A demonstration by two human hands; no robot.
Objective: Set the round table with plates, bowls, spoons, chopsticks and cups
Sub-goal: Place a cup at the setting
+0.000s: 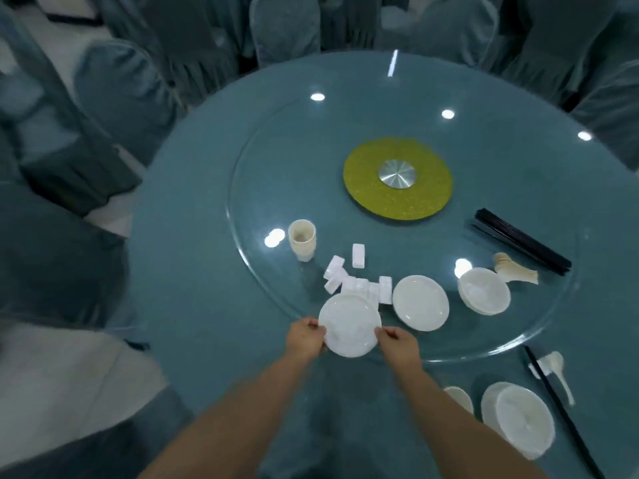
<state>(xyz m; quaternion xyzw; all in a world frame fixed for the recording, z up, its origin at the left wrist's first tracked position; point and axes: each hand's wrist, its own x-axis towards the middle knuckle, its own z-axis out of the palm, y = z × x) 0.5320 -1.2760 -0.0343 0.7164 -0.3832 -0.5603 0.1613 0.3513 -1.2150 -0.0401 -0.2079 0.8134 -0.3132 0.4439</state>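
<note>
A white plate (349, 324) is held over the near rim of the glass turntable (262, 188). My left hand (306, 338) grips its left edge and my right hand (397, 344) grips its right edge. To the right on the turntable stand a stack of white plates (420, 302), a stack of bowls (484, 294), a pile of spoons (515, 269) and a bundle of black chopsticks (520, 242). A stack of cups (302, 238) stands to the left, with several small white rests (359, 278) beside it.
At the near right of the round teal table (179, 271) lies a set place: plate with bowl (517, 418), cup (458, 399), spoon (556, 371) and chopsticks (560, 409). A green disc with metal hub (397, 178) marks the centre. Covered chairs (117, 95) ring the table.
</note>
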